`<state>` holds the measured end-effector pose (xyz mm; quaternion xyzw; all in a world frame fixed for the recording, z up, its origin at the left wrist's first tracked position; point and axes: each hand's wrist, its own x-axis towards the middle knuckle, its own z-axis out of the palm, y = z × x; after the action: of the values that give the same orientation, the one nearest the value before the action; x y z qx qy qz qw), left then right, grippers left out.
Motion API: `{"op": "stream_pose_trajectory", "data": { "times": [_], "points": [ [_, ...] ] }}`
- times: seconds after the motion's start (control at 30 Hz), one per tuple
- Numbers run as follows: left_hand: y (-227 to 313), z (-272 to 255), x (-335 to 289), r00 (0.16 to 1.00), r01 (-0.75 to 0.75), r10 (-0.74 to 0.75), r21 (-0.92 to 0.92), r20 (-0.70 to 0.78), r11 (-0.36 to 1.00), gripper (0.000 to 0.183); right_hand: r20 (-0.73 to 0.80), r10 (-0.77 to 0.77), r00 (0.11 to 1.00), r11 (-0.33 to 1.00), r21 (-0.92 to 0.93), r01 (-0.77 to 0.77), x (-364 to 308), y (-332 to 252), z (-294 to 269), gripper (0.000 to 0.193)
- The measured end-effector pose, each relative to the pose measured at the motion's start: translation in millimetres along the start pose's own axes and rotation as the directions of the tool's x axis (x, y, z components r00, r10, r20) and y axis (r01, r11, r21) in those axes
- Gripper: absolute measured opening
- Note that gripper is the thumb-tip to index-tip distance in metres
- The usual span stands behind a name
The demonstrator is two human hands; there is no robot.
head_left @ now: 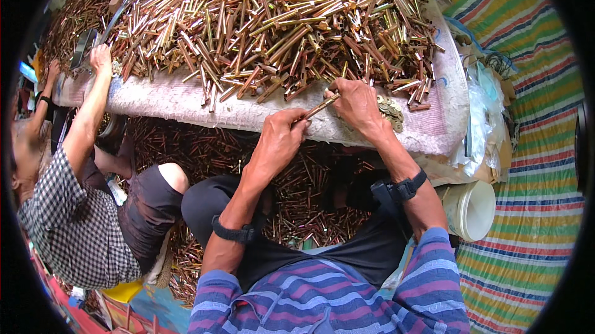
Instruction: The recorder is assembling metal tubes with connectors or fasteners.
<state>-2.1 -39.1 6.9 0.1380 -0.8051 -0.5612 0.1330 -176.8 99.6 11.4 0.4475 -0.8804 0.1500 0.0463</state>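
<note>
A short brass-coloured metal tube [321, 106] slants between my two hands above the near edge of the cloth-covered table. My left hand [279, 140] is closed around its lower end, thumb and fingers pinching it. Curled at the tube's upper end, the fingers of my right hand [356, 105] are closed on it; whether they also hold a small part is hidden. Beside my right wrist lies a small heap of flat, round brass-coloured discs [389, 114]. Just beyond both hands spreads a large pile of similar tubes [273, 21].
A pale padded cloth [180, 97] covers the table edge. To the left, another person [87, 210] in a checked shirt reaches to the pile. At the right stand a white bucket [476, 211], plastic bags [482, 120] and striped sheeting [539, 167]. More tubes [304, 194] lie below the table.
</note>
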Motion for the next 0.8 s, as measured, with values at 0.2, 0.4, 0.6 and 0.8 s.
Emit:
{"op": "stream_pose_trajectory", "data": {
  "times": [0.2,0.4,0.6,0.8],
  "points": [
    [0,0,0,1.0,0.026,-0.026,-0.019,0.001,0.999,0.018,-0.016,0.128,0.992,0.887,0.449,-0.108,-17,-2,-22,0.023],
    [-2,1,0,0.999,0.037,-0.035,-0.052,0.039,0.998,0.02,0.147,0.201,0.969,0.449,0.865,-0.224,-43,-5,-54,0.017],
    [-1,4,0,0.997,0.02,-0.016,-0.059,0.073,0.998,0.023,0.07,0.147,0.987,0.505,0.852,-0.136,-50,-7,-61,0.019],
    [-3,3,-2,0.993,0.049,-0.045,-0.036,0.114,0.998,0.024,-0.095,-0.027,0.995,0.709,0.7,0.086,-47,-5,-65,0.018]
  ]
}}
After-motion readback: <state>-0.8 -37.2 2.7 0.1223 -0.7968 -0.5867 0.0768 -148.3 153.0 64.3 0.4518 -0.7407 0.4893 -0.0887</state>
